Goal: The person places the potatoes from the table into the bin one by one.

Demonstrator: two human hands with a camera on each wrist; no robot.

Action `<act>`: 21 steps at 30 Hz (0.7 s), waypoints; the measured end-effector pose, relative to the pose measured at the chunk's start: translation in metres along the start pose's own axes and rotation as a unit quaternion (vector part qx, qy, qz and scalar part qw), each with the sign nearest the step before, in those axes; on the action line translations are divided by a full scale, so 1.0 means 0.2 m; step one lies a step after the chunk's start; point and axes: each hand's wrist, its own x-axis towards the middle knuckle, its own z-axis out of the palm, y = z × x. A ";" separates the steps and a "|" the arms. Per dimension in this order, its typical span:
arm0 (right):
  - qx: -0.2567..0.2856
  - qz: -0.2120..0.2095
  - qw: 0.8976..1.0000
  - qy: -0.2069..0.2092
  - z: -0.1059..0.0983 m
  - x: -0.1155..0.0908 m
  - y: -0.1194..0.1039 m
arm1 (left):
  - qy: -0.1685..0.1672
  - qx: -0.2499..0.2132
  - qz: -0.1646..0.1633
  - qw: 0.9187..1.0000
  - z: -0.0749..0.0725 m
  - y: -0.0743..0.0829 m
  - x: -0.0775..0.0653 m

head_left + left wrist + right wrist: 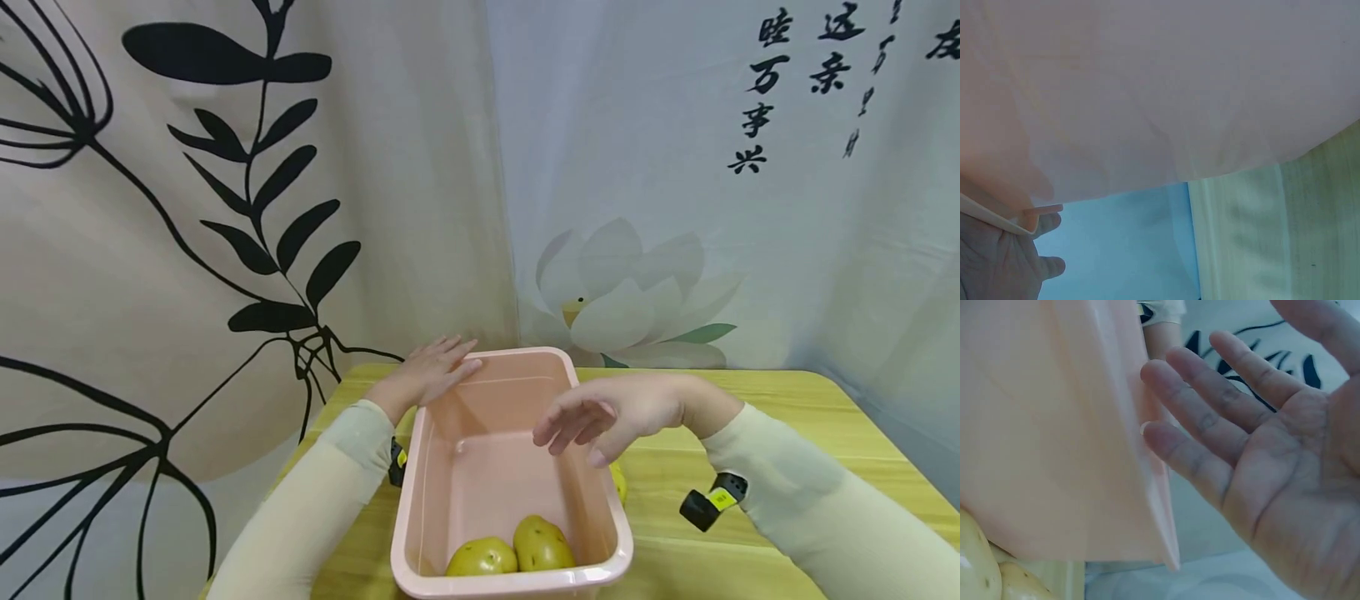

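A pink plastic bin [498, 467] stands on the table with two potatoes [542, 543] lying at its near end. My left hand [427, 375] rests on the rim at the bin's far left corner, fingers stretched out. In the left wrist view, that hand [1004, 262] touches the rim from outside. Above the bin's right side hovers my right hand [615, 412], fingers loosely bent and holding nothing. The right wrist view shows its bare palm [1291, 469] beside the bin wall [1066, 444]. Outside the bin, more potatoes [972, 562] sit by the right wall, partly hidden.
The yellow wood-grain table [750, 442] extends to the right of the bin. Behind it hangs a pale curtain [420, 167] printed with dark plants, a lotus and writing. A black wrist camera [708, 502] is strapped to the right sleeve.
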 end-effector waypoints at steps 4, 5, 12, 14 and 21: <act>0.005 -0.038 0.999 0.016 -0.01 -0.10 0.03 | -0.006 0.008 0.002 1.000 0.00 0.00 0.00; 0.006 -0.050 0.999 0.019 -0.01 -0.12 0.04 | -0.008 0.010 0.003 1.000 -0.01 0.00 0.00; -0.065 -0.146 0.984 0.082 0.01 -0.30 0.16 | -0.008 0.017 0.009 1.000 -0.02 0.00 0.00; -0.074 -0.137 0.981 0.117 0.03 -0.35 0.21 | -0.008 0.016 0.009 1.000 -0.02 0.00 0.00; -0.082 -0.093 0.967 0.221 0.13 -0.42 0.37 | -0.010 0.007 0.010 1.000 -0.01 0.00 0.01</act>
